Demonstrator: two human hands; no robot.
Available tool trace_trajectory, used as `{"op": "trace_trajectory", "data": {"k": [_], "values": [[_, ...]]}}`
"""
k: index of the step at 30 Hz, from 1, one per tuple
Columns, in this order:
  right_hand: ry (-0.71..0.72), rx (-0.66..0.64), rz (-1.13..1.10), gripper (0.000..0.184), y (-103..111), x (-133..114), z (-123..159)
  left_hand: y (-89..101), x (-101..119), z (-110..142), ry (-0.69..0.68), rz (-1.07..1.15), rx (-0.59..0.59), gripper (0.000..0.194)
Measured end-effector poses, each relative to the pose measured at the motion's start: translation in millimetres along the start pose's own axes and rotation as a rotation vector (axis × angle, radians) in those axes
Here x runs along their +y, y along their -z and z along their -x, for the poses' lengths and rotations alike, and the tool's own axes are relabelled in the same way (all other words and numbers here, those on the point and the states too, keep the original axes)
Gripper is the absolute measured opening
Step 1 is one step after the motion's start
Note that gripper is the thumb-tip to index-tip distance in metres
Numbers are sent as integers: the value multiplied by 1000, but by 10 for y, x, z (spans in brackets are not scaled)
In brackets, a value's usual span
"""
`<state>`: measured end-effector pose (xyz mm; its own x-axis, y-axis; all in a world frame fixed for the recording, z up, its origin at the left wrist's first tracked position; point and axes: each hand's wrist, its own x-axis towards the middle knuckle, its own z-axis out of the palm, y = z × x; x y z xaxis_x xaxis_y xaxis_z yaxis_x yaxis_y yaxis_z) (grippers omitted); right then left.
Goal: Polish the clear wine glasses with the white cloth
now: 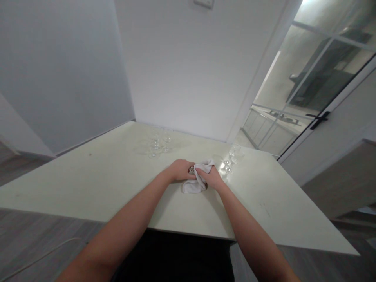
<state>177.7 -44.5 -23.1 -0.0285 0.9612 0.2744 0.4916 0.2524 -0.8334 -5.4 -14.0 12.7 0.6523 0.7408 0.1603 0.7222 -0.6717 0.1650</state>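
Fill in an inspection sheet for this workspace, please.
Surface: pale tabletop, small dark spot toward the left.
Job's things: white cloth and a small shiny item, mostly hidden, identity unclear.
Clutter (other items): clear stemmed glasses in two groups, left group and right group; exact count unclear.
Grippers: bare hands; left hand closed around the shiny item, right hand gripping the cloth.
Cables: one thin pale cable on the floor, left.
Surroundings: pale wall behind; glass-paned door with black handle, right.
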Motion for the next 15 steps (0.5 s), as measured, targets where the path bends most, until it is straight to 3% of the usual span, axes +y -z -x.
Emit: {"op": "trace_trajectory", "data": {"k": [15], "values": [[-8, -30, -31, 40, 4, -29, 5, 2, -3, -4, -3, 4, 2, 49]]}}
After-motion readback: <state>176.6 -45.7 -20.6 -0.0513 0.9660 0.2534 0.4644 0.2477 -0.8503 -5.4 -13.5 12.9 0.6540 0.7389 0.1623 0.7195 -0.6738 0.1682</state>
